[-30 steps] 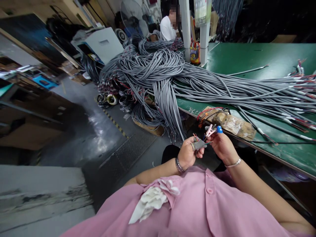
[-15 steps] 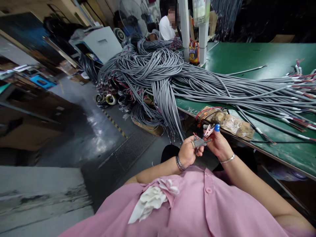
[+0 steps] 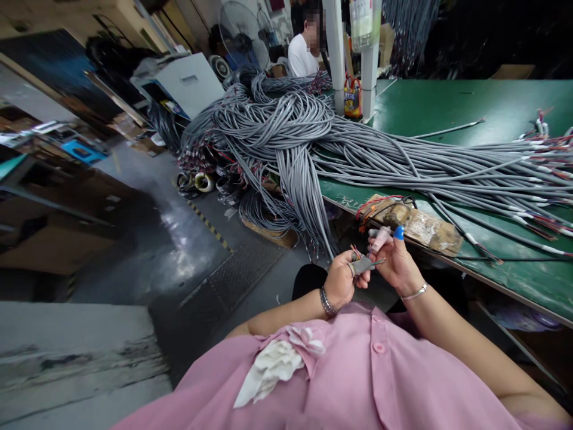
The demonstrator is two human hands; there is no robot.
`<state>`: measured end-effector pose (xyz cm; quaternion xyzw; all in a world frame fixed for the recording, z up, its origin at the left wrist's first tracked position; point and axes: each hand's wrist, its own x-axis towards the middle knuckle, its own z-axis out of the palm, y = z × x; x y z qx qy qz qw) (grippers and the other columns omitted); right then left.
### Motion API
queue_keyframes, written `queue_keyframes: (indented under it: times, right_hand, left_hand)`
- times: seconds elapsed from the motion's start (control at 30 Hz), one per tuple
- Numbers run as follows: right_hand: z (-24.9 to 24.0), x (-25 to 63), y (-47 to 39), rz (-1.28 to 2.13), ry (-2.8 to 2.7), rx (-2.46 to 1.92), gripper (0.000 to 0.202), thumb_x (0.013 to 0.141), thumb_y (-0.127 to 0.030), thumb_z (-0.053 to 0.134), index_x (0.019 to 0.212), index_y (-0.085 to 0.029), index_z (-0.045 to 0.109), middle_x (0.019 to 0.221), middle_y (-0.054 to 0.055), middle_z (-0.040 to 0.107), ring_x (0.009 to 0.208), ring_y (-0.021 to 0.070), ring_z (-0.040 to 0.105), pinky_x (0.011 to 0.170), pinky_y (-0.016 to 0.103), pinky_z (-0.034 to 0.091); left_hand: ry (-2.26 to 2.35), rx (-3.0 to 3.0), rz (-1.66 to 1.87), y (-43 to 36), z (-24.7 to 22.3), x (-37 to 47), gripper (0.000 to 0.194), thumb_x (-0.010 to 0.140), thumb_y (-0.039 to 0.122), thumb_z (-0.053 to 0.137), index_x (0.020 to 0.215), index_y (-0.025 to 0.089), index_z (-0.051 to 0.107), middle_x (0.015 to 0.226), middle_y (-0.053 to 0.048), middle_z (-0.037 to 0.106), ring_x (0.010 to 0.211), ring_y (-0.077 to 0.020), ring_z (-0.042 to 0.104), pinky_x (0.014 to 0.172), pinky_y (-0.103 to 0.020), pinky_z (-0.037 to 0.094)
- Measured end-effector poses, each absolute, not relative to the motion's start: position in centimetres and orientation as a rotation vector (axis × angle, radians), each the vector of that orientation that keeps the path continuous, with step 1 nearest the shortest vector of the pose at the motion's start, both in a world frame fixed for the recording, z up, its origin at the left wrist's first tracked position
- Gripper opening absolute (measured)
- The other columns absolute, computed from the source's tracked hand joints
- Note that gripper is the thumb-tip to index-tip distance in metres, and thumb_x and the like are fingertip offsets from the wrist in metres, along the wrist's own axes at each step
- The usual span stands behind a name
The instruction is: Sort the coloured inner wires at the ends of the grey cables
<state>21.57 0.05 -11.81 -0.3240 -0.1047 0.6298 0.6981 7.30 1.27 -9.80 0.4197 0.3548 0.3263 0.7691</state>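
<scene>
My left hand [image 3: 341, 282] is closed around the end of a grey cable [image 3: 362, 266], whose thin coloured wires stick out between the hands. Just to the right, my right hand [image 3: 397, 263] is closed on a small pale pink tool [image 3: 382, 239], partly hidden by the fingers. A blue cover sits on one fingertip of that hand. Both hands are close together in front of my body, near the bench's front edge. Beyond them a block wrapped in tape [image 3: 418, 224] lies on the green table [image 3: 416, 103], with red and black wires at its left end.
Long grey cables [image 3: 286, 122] run across the table and hang over its left edge. A white post [image 3: 335, 60] stands behind them, beside a small colourful bag [image 3: 352, 98]. A person in a white shirt [image 3: 302, 57] is at the back. A grey cabinet [image 3: 190, 83] stands at the left.
The pink tool has turned in my right hand, which has shifted slightly right. My left hand keeps its hold on the cable. The whole view has moved a little.
</scene>
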Motion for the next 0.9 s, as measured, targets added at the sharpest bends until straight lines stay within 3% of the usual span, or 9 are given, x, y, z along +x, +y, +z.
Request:
queue_keyframes:
  times: [0.33,0.47,0.67,0.9]
  right_hand:
    - [-10.6,21.9,-1.0,1.423,-0.379,-0.758,0.036,0.084,-0.056,0.057,0.085,-0.021,0.069,0.079,0.002,0.064,0.062,0.0111,0.053,0.058,0.023,0.046]
    - [-10.3,22.1,-1.9,1.509,-0.487,-0.876,0.043,0.078,-0.063,0.060,0.081,-0.020,0.066,0.075,0.003,0.062,0.063,0.0128,0.054,0.058,0.026,0.046]
    - [-10.2,22.3,-3.1,1.535,-0.707,-1.091,0.029,0.069,-0.040,0.078,0.078,-0.018,0.062,0.065,-0.002,0.058,0.056,0.0096,0.050,0.055,0.024,0.041]
    - [-10.0,22.0,-3.2,1.364,-0.807,-1.137,0.018,0.068,-0.030,0.077,0.073,-0.018,0.065,0.064,-0.002,0.059,0.057,0.0103,0.048,0.055,0.024,0.040]
  left_hand:
    - [0.759,0.956,0.776,0.9,-9.8,6.9,0.022,0.070,0.032,0.071,0.069,0.014,0.056,0.052,0.001,0.059,0.038,-0.0075,0.049,0.037,-0.018,0.032]
    - [0.782,0.981,0.781,1.1,-10.1,6.9,0.024,0.071,0.033,0.071,0.069,0.015,0.055,0.053,0.001,0.060,0.038,-0.0077,0.050,0.037,-0.018,0.032]
    - [0.819,1.053,0.709,1.1,-10.8,6.7,0.026,0.071,0.037,0.070,0.069,0.015,0.055,0.052,0.001,0.059,0.038,-0.0081,0.050,0.038,-0.018,0.034]
    - [0.824,1.095,0.660,1.0,-11.2,6.4,0.025,0.072,0.037,0.068,0.070,0.015,0.055,0.054,0.001,0.059,0.040,-0.0082,0.051,0.041,-0.019,0.036]
